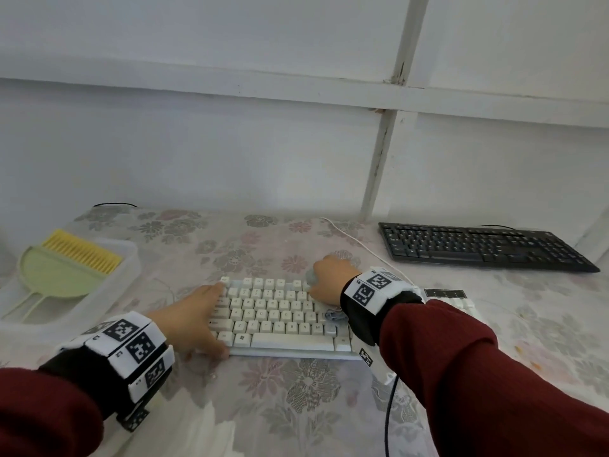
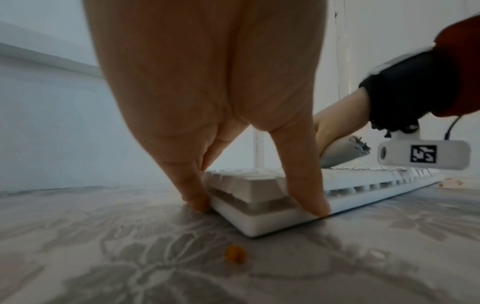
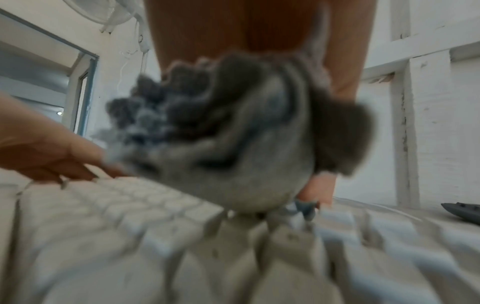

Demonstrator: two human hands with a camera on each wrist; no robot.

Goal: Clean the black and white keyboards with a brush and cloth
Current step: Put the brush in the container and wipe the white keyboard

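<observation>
So the white plastic keyboard with pale keycaps [image 1: 280, 311] sits flat in the middle of the table covered in a floral-print cloth [image 1: 296, 407], long edge facing the person. The left hand [image 1: 194, 319] is braced on the keyboard's left end, fingers stretched out straight; from the left wrist view the fingertips [image 2: 309, 197] press down right at the near left corner of the case, one on each side of that corner. The right hand [image 1: 329, 278] is over the upper right part of the key area, fingers curled round a bunched-up grey fuzzy cloth [image 3: 233, 139], and the wad is pressed onto the keys there, though that view is pretty blurry. The black full-size keyboard [image 1: 484, 247] lies well apart at the far right of the table near the wall. Off to the left there's a translucent plastic tray [image 1: 99, 291] holding a pale green dustpan [image 1: 52, 275] and a yellow-bristled brush [image 1: 84, 250]. There's also a tiny orange crumb [image 2: 235, 254] on the tablecloth just beside the white keyboard's near corner.
</observation>
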